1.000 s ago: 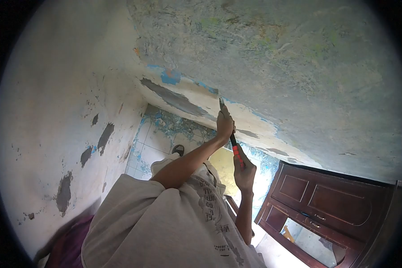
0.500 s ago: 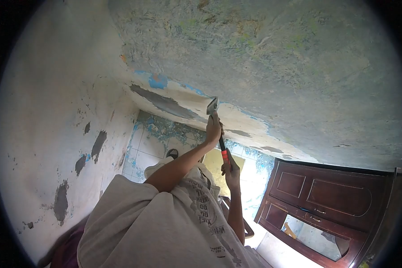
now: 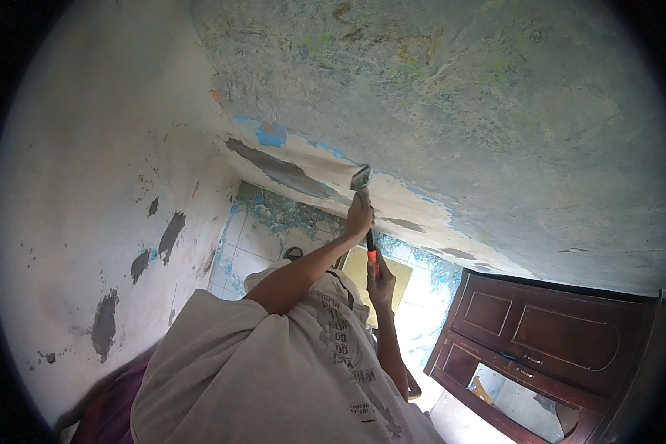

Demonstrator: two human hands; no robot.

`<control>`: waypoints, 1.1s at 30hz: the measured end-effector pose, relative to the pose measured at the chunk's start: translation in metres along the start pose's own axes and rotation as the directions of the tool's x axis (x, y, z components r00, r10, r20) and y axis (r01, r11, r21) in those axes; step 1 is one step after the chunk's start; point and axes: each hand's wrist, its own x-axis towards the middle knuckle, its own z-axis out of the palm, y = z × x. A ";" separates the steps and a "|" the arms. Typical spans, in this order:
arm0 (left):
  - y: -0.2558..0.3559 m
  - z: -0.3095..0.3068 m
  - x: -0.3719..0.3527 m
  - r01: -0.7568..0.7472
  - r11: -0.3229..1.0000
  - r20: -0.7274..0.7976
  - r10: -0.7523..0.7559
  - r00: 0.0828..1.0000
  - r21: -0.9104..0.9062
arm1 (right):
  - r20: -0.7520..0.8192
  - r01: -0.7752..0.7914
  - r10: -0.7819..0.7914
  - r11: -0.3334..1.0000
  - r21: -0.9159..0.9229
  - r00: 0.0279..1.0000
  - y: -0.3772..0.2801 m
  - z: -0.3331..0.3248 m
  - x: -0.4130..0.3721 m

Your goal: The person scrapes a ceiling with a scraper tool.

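My left hand (image 3: 360,216) is closed around the upper part of a long-handled scraper (image 3: 360,177), just below its metal head. Lower down, my right hand (image 3: 381,285) grips the scraper's red and black handle. The head rests at the wall (image 3: 496,133), by the ragged boundary between bare grey plaster and remaining white paint. Strips of blue paint (image 3: 271,134) show along that boundary. Whether the blade edge presses on the surface cannot be made out.
Another wall (image 3: 89,185) with grey chipped patches stands on the left. Paint flakes litter the tiled floor (image 3: 255,244) below. A yellow board (image 3: 355,266) is behind my hands, and a dark wooden cabinet (image 3: 555,325) with a broken-looking glass pane stands at the right.
The scraper head has tilted and shifted slightly in view, with both hands moving along with it. The whole view has also shifted a little right. Both hands keep their grip.
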 end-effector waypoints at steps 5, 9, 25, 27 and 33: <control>0.000 -0.001 0.004 -0.013 0.998 -0.034 0.015 0.999 0.056 | -0.098 0.082 -0.080 0.997 0.014 0.992 0.008 0.018 0.003; 0.002 -0.001 -0.001 -0.024 1.000 0.003 0.024 1.000 -0.001 | -0.113 0.071 -0.079 0.995 -0.075 0.990 0.001 0.013 -0.004; 0.017 0.002 0.005 0.018 0.978 0.013 -0.015 1.000 -0.210 | -0.078 0.187 -0.205 0.963 -0.193 0.976 -0.007 0.000 0.013; 0.018 0.002 0.004 0.008 0.979 0.012 -0.005 1.000 -0.203 | -0.079 0.158 -0.177 0.968 -0.197 0.981 -0.008 0.004 0.013; 0.014 0.008 0.000 0.029 0.981 0.049 -0.020 0.999 -0.190 | -0.103 0.228 -0.250 0.956 -0.184 0.963 -0.002 -0.010 0.011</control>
